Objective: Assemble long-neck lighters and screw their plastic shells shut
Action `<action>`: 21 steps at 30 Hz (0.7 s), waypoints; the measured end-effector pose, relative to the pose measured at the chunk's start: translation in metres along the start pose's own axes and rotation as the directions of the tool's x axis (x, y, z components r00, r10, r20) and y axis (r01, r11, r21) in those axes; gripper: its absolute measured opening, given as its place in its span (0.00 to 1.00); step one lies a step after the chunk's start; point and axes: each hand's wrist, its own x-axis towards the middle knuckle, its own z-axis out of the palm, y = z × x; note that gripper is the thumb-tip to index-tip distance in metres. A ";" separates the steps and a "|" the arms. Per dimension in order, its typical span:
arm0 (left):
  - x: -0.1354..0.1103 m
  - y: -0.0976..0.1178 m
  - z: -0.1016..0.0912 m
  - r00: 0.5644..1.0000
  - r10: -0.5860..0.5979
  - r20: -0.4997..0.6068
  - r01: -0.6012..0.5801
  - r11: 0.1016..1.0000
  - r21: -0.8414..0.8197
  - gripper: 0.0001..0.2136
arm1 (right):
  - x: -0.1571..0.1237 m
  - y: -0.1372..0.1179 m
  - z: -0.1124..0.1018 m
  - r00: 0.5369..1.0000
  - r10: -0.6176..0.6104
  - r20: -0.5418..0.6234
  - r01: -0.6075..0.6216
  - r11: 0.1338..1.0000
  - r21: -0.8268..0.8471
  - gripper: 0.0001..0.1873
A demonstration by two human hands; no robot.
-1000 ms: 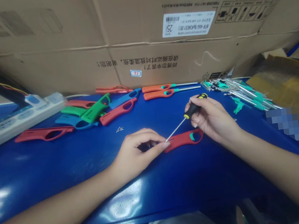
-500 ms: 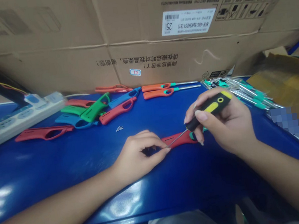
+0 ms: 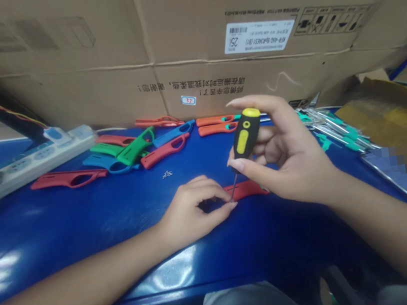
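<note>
My right hand [image 3: 291,155] holds a black and yellow screwdriver [image 3: 246,134] by its handle, steeply tilted with the shaft pointing down. The screwdriver's tip meets the pinched thumb and forefinger of my left hand [image 3: 192,207], at the left end of a red lighter casing [image 3: 248,189]. Whatever sits between those left fingertips is too small to make out. The casing lies flat on the blue table, its right end partly behind my right hand. Beyond my left hand rests a little heap of small screws [image 3: 167,174].
Red, green and blue lighter casings [image 3: 135,151] lie in a loose pile at the back left, beside a white power strip [image 3: 45,157]. Two orange lighters [image 3: 217,129] lie farther back. Metal lighter tubes with green parts [image 3: 342,128] are heaped at right. A cardboard box [image 3: 105,98] stands behind.
My right hand has risen and swung the screwdriver from a low slant to nearly upright. My left hand keeps its pinch at the casing's end. The whole view has shifted slightly.
</note>
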 end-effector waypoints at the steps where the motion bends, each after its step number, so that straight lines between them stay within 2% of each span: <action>1: 0.000 0.000 0.000 1.000 0.004 -0.001 -0.004 1.000 -0.002 0.02 | -0.002 0.003 0.002 0.999 -0.018 -0.027 0.018 1.000 0.007 0.37; 4: 0.000 -0.002 0.001 1.000 0.002 0.000 -0.002 1.000 0.001 0.02 | -0.010 0.013 0.004 0.993 -0.076 -0.093 0.077 0.997 0.002 0.40; 9: 0.001 -0.004 0.001 1.000 0.005 0.007 -0.005 1.000 0.003 0.02 | -0.018 0.021 0.003 0.979 -0.167 -0.113 0.167 0.986 -0.011 0.40; 16: 0.001 -0.007 0.000 1.000 -0.027 0.015 0.027 1.000 0.011 0.07 | -0.015 0.015 0.002 0.972 -0.166 -0.164 0.169 0.986 0.007 0.38; 21: 0.002 -0.006 -0.002 0.998 -0.059 -0.009 0.060 0.998 0.010 0.03 | -0.013 0.011 0.001 0.968 -0.043 -0.246 0.062 0.996 0.068 0.39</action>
